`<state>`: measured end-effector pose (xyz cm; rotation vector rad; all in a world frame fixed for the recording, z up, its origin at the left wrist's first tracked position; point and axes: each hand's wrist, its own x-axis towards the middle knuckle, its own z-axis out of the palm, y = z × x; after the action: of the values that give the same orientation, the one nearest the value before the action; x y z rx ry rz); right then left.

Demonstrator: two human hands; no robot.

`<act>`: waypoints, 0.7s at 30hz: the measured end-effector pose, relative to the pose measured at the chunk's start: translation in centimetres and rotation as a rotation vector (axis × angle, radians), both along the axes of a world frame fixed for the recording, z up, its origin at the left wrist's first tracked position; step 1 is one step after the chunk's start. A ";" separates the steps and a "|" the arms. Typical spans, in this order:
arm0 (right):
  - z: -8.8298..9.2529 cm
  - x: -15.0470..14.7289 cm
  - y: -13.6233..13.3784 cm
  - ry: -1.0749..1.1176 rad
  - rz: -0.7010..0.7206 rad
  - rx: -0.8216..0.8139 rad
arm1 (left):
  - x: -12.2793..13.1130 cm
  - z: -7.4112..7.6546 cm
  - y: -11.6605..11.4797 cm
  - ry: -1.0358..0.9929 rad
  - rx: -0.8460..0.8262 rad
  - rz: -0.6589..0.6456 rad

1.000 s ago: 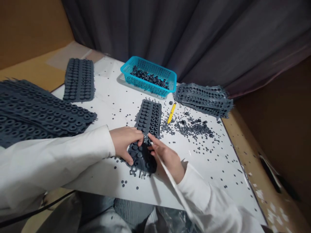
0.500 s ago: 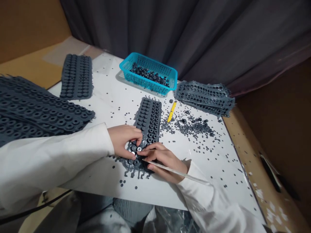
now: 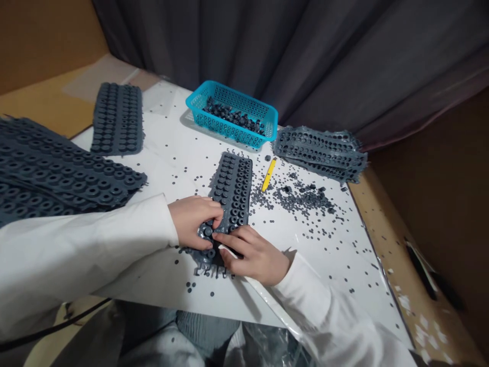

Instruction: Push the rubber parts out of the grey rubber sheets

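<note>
A dark grey moulded rubber sheet (image 3: 233,189) with rows of round ringed parts lies in front of me. My left hand (image 3: 195,220) is curled over its near left part, thumb and fingers closed on the rubber around a round part (image 3: 207,231). My right hand (image 3: 255,255) is beside it, index finger pressing at the sheet by my left fingertips. A long, thin white stick (image 3: 267,299) runs from between my right thumb and fingers down to the lower right. Its exact kind is unclear, and my hands hide part of the sheet.
A blue basket (image 3: 233,133) holding small dark parts stands at the back. More rubber sheets (image 3: 117,120) lie left, and a sheet with holes (image 3: 319,153) lies right. A yellow cutter-like tool (image 3: 268,176) lies near scattered dark discs and bits (image 3: 309,198) on the white table (image 3: 153,280).
The white stick has swung from lying across my right hand to pointing down toward the lower right. My right fingers have moved slightly left; the left hand stays about the same.
</note>
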<state>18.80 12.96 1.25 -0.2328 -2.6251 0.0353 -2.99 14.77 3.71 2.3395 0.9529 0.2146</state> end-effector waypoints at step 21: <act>0.8 0.5 1.1 0.091 0.040 -0.516 | -0.1 -0.1 0.2 -0.008 -0.018 -0.008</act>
<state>19.26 14.05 2.00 -0.3434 -2.4834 0.7228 -3.14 14.97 3.58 2.3242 0.9379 0.2107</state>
